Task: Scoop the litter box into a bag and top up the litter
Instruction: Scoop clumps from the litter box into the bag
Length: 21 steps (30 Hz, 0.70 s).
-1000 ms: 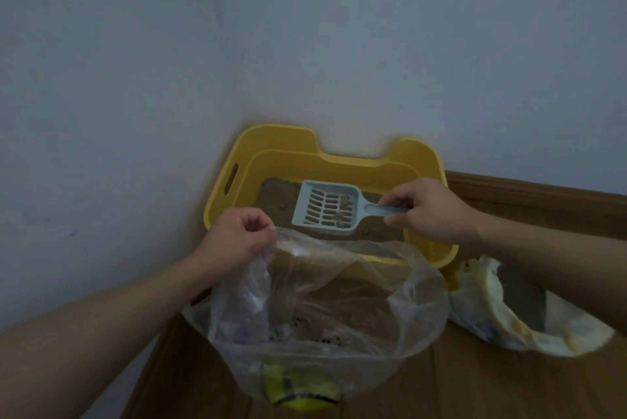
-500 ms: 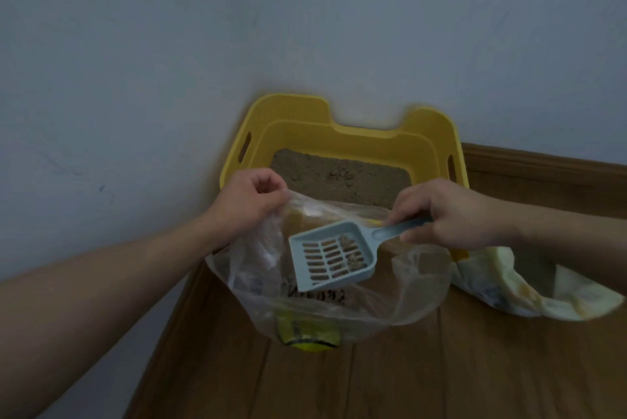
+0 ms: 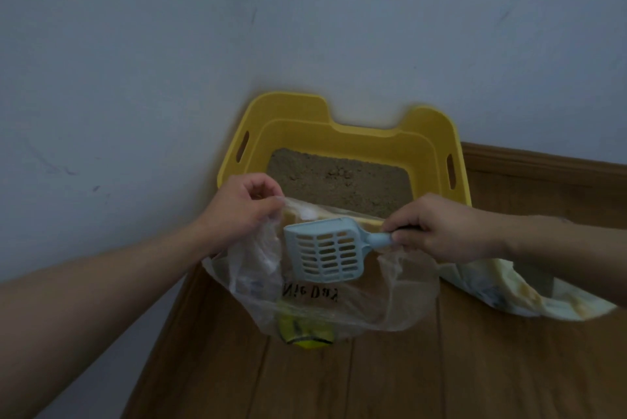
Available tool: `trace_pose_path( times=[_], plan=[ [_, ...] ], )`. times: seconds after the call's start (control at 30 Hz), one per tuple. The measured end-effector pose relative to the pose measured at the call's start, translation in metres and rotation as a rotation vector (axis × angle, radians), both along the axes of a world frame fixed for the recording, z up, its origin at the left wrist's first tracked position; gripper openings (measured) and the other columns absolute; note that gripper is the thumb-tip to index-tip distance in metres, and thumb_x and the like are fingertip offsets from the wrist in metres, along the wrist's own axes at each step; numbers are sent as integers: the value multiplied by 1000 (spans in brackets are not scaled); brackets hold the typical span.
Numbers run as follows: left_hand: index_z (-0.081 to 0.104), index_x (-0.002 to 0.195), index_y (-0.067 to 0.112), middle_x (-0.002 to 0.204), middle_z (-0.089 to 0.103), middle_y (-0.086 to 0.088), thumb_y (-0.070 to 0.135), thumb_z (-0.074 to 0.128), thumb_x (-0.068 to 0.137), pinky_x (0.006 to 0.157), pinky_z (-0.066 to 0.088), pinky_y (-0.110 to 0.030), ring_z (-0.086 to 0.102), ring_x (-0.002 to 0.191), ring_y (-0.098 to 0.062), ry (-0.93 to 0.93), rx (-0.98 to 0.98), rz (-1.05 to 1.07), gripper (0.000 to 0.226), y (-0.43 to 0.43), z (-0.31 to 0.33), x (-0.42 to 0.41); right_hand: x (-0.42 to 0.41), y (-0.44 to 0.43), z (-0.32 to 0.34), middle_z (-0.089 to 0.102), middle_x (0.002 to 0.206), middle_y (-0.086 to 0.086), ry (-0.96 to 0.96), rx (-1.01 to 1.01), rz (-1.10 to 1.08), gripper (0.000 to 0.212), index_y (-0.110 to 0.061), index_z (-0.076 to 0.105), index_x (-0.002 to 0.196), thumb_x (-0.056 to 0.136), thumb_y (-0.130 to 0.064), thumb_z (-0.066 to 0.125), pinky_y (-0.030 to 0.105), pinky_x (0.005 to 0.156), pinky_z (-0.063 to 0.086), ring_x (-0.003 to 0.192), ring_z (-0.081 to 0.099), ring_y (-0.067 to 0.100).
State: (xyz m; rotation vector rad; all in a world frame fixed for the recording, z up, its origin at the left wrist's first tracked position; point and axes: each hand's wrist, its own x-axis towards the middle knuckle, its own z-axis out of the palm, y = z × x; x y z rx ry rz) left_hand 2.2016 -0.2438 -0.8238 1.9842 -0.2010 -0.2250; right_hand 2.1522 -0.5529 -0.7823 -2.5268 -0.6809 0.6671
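A yellow litter box (image 3: 342, 135) stands in the wall corner with brown litter (image 3: 339, 181) inside. In front of it sits a clear plastic bag (image 3: 403, 296) with printed letters and something yellow at its bottom. My left hand (image 3: 242, 206) pinches the bag's rim at its left and holds it up. My right hand (image 3: 441, 228) grips the handle of a light blue slotted scoop (image 3: 325, 250). The scoop is tipped down over the bag's mouth and its slots look empty.
A crumpled white and yellow bag (image 3: 509, 293) lies on the wooden floor (image 3: 407, 378) to the right, under my right forearm. Grey walls (image 3: 135, 79) close the left and the back. A wooden skirting board (image 3: 543, 164) runs along the right.
The scoop, loaded with clumps above the litter box a second ago, has come over the bag and tipped down; its slots now look empty. My left hand kept its hold on the bag's rim.
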Motion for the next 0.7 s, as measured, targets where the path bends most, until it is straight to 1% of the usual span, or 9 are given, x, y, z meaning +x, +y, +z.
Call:
trace_pose_path(
  times=[0.1,0.2,0.3,0.37,0.43,0.5,0.57,0.7],
  plan=[
    [68,74,13,64,68,-1,-3,72,84,57,48,-20,60,58,-9,7,-18,20,19,-1,-1,1,1,-2,-1,67,80,-10,-3,45,-40,17,-22,74,103,97,-18,60,16,61,43,74,59,5],
    [68,73,13,62,67,0,-3,72,84,55,47,-18,59,57,-9,16,-37,26,19,-1,-2,1,1,-6,0,68,85,-11,-3,189,-147,17,-30,74,94,91,-14,68,18,65,47,77,62,5],
    [67,72,11,59,67,2,-2,73,83,53,46,-15,58,54,-5,41,-41,56,17,-1,-2,1,3,-11,3,69,87,-6,-25,268,-248,19,-29,69,89,86,-10,73,25,69,51,78,63,9],
    [67,72,9,57,66,3,-3,72,83,51,44,-15,56,51,-4,63,-46,89,17,-1,-3,3,5,-14,3,68,88,-5,-52,293,-308,21,-27,68,93,85,-9,74,24,70,50,79,62,10],
    [67,71,9,56,65,2,-3,73,82,50,43,-15,55,50,-5,80,-55,117,18,2,-4,4,8,-17,1,67,91,-7,-96,285,-367,22,-24,70,101,85,-10,74,23,73,50,82,62,7],
    [68,71,9,58,66,-1,-1,74,82,51,46,-17,57,52,-8,98,-56,120,16,3,-3,3,11,-20,0,67,92,-8,-159,237,-416,21,-24,72,104,86,-13,73,28,75,52,84,62,7],
    [69,72,8,60,67,-3,0,75,81,51,47,-17,58,54,-9,107,-65,119,14,1,-2,3,15,-22,-3,66,94,-9,-193,203,-454,20,-24,71,104,87,-15,73,31,76,53,86,61,7],
    [70,72,6,62,69,-7,1,75,81,50,46,-18,59,53,-11,109,-88,102,12,-6,3,3,21,-22,-5,64,95,-8,-213,144,-509,16,-25,69,102,89,-16,70,29,74,51,85,58,6]
  ],
)
